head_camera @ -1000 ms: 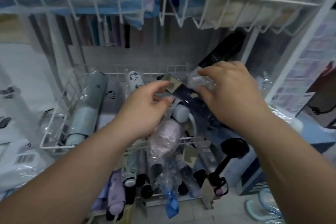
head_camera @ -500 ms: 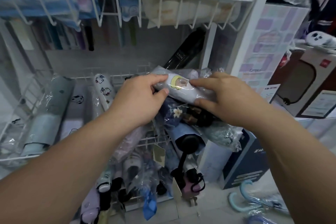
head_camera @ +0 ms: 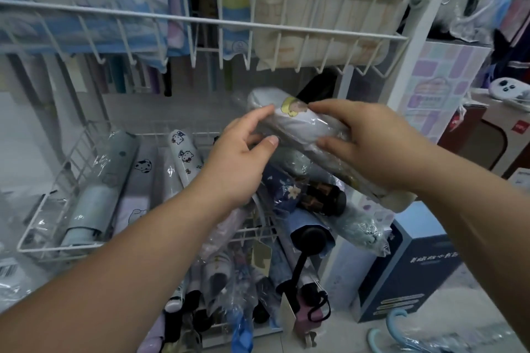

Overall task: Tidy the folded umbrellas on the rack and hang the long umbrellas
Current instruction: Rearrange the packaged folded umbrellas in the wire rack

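The white wire rack [head_camera: 200, 20] is carrying wrapped folded umbrellas [head_camera: 86, 209] in its basket, lying side by side at the left edge and heaping up at the right. Over that heap a pale folded umbrella [head_camera: 298, 123] is being held tilted. The left grip [head_camera: 241, 163] is curling round its upper end and the right grip [head_camera: 370, 146] is clasping its middle.

Pale umbrellas, white wire rack [head_camera: 286, 26]

The white umbrella [head_camera: 298, 126] I hold bears a small yellow cartoon figure. From it, at nine o'clock is a white cat-print umbrella [head_camera: 185, 156], at eight a grey-blue umbrella [head_camera: 97, 195] with dark dots, at six a navy umbrella [head_camera: 284, 189] with white flowers, and at five a navy box [head_camera: 407, 269].
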A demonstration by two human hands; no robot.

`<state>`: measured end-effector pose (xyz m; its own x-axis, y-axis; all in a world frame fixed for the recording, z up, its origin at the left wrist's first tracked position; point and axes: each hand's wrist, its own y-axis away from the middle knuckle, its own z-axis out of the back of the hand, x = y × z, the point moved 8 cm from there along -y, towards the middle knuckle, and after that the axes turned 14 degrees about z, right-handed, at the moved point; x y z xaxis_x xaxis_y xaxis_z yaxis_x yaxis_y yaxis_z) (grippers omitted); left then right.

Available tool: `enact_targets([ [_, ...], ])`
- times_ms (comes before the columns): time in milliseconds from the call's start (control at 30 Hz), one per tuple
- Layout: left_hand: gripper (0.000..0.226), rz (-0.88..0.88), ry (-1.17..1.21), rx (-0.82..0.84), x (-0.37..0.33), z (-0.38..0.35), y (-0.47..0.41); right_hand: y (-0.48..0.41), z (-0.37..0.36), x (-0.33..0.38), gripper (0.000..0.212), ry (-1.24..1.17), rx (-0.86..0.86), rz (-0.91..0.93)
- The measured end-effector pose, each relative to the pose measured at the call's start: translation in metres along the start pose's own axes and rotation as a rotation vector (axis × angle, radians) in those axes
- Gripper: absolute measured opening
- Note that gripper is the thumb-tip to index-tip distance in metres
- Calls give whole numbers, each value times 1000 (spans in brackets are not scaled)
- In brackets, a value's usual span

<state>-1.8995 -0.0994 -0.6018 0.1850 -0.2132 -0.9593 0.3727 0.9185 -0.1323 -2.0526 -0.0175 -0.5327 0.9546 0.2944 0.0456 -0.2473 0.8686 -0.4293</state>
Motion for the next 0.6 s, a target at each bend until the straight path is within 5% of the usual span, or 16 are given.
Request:
enact_targets([
  [267,55,15,231,-14,22,59,17,-61,-26,65,47,-285,4,-49],
  [467,62,192,422,-164,68,140,23,-104,-106,125,43,-656,-30,-217],
  [600,40,224,182,-234,85,187,28,-129,-164,151,41,-889,-88,-391],
])
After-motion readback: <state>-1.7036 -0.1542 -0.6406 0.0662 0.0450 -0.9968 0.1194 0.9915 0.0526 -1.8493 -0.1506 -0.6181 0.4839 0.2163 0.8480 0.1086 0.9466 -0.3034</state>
